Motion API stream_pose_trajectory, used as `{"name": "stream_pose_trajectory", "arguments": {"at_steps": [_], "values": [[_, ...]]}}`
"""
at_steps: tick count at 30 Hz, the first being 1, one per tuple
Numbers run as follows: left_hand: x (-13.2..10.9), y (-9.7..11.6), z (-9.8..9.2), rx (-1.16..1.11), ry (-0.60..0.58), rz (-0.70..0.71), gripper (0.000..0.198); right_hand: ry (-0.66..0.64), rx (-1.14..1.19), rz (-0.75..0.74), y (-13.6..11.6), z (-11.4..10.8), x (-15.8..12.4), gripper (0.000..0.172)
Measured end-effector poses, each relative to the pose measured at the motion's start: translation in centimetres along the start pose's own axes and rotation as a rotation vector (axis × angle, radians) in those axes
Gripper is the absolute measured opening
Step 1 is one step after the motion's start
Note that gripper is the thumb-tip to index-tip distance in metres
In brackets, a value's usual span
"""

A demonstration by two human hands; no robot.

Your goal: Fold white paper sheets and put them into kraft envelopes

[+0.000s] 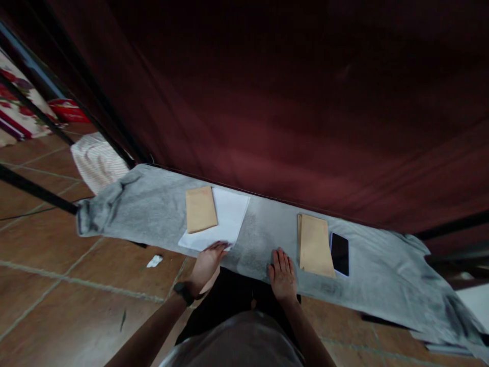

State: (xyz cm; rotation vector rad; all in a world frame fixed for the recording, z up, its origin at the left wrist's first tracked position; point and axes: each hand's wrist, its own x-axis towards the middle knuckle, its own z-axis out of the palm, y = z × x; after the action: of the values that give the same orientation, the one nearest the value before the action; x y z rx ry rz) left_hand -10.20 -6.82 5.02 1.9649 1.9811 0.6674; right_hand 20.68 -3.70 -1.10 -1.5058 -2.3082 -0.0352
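My left hand (208, 264), a dark watch on its wrist, rests with fingertips on the near edge of a stack of white paper sheets (229, 219); its fingers are together and slightly curled. A tan envelope (200, 209) lies on the left part of those sheets. My right hand (282, 275) lies flat and open on the grey cloth (153, 204), just left of a second stack of tan envelopes (315, 244). A black phone (340, 254) lies beside that stack on the right.
The grey cloth covers a long narrow surface in front of a dark red curtain (286, 102). Brown floor tiles (57, 275) spread to the left, with a small white scrap (154, 261) on them. A striped white cloth (97, 160) and black bars stand at the far left.
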Motion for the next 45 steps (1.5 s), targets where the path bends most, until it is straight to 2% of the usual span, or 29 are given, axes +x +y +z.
{"name": "stream_pose_trajectory", "arguments": {"at_steps": [5,11,15,19,22,25,27,29,30,34,36,41,45], "values": [[1.0,-1.6,-1.5,-0.128,-0.018,-0.049,0.03,-0.005,-0.011,-0.003,0.0,-0.1,0.0,0.053],[1.8,-2.2,-1.4,-0.352,0.246,-0.234,0.024,-0.005,-0.046,-0.002,-0.2,-0.3,0.3,0.052],[2.0,-2.2,-1.1,-0.481,0.355,-0.298,0.027,0.007,-0.036,-0.001,-0.3,-0.5,0.2,0.051],[1.9,-2.2,-1.2,-0.607,0.353,-0.318,0.035,0.031,0.022,0.009,-0.2,-0.6,0.1,0.051],[1.6,-2.2,-1.4,-0.65,0.304,-0.293,0.037,0.049,0.179,0.065,-0.9,-0.9,1.3,0.048],[1.1,-1.9,-1.4,-0.62,0.285,-0.271,0.035,-0.015,0.517,0.181,-3.3,-1.4,4.5,0.043],[0.8,-1.7,-1.2,-0.578,0.278,-0.252,0.033,-0.133,0.791,0.321,-5.7,-1.5,7.3,0.037],[0.5,-1.4,-1.1,-0.526,0.255,-0.22,0.032,-0.326,1.094,0.55,-8.4,-1.2,10.0,0.027],[0.4,-1.2,-1.1,-0.497,0.238,-0.194,0.032,-0.372,1.143,0.588,-9.8,-0.9,11.2,0.025],[-0.1,-0.6,-1.2,-0.344,0.189,-0.053,0.032,-0.487,1.242,0.658,-14.0,0.7,14.1,0.027],[-0.3,-0.4,-1.1,-0.268,0.179,0.019,0.033,-0.492,1.243,0.694,-15.0,1.4,14.8,0.02],[-0.6,-1.1,-0.5,-0.167,0.206,0.111,0.031,-0.446,1.187,0.735,-15.0,2.4,15.1,0.016],[-0.6,-2.3,-0.3,-0.107,0.237,0.121,0.046,-0.401,1.116,0.737,-14.1,2.5,15.2,0.014]]}}
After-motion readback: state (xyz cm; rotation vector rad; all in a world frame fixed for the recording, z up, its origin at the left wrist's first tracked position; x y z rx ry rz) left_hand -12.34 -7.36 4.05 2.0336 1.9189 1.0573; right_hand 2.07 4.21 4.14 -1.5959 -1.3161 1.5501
